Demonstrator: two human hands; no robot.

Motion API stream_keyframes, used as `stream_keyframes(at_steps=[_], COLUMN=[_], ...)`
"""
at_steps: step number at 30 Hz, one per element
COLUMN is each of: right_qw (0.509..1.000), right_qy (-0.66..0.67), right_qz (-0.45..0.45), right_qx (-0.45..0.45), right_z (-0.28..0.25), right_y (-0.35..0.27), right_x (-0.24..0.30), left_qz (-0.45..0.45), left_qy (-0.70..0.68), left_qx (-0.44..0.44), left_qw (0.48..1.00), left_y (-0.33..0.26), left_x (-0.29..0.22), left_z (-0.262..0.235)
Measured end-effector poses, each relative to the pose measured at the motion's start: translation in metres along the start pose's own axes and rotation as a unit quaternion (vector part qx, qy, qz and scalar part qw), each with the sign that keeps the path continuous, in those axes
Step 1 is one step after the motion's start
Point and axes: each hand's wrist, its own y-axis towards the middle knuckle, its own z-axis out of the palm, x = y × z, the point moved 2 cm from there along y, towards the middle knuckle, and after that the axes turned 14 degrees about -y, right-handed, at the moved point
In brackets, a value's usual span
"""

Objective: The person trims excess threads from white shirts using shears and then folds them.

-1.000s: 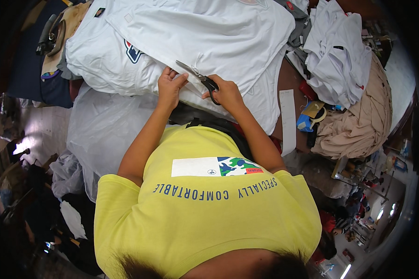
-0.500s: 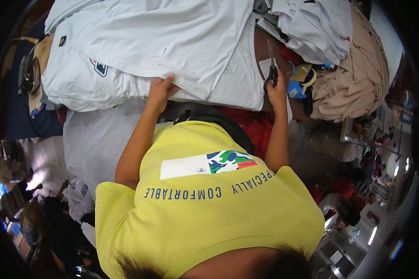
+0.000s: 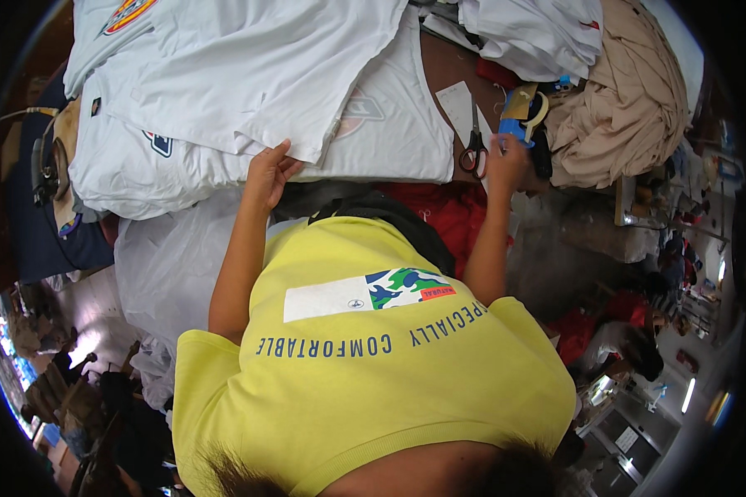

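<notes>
My left hand (image 3: 268, 176) is at the near edge of a white shirt (image 3: 298, 91), with its hem between thumb and fingers. This shirt lies on other white shirts (image 3: 133, 178), one with a dark printed emblem. A faint grey print shows through the cloth right of the hand. My right hand (image 3: 507, 164) hovers over the table's right part with loosely bent fingers and nothing visible in them. Just left of it, black-handled scissors (image 3: 474, 151) lie on a white paper slip (image 3: 454, 103), blades pointing away from me.
Beyond my right hand are a blue item (image 3: 512, 128) and a cream tape roll (image 3: 539, 109). A beige cloth heap (image 3: 617, 108) rises at right, with white garments (image 3: 530, 33) behind. A dark iron-like tool (image 3: 46, 170) stands far left. Clear plastic (image 3: 162, 257) hangs below the table edge.
My right hand has let go of the scissors, which now lie on the paper. The top shirt has shifted, uncovering more shirt beneath on its right. My left hand has moved slightly left and nearer.
</notes>
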Motion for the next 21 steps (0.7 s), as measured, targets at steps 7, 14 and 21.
stream_keyframes(at_steps=[7, 14, 21], right_qw=[0.917, 0.731, 0.641], right_qy=[0.262, 0.552, 0.687], right_qz=[0.298, 0.379, 0.339], right_qx=[0.052, 0.13, 0.051], right_z=[0.007, 0.027, 0.041], right_y=[0.034, 0.046, 0.033], right_x=[-0.086, -0.077, -0.092], left_qz=[0.032, 0.071, 0.061], left_qy=[-0.013, 0.093, 0.122], left_qx=[0.018, 0.029, 0.0], left_qw=[0.999, 0.993, 0.991], left_y=[-0.011, -0.013, -0.006], left_x=[0.008, 0.017, 0.02], left_z=[0.023, 0.027, 0.016])
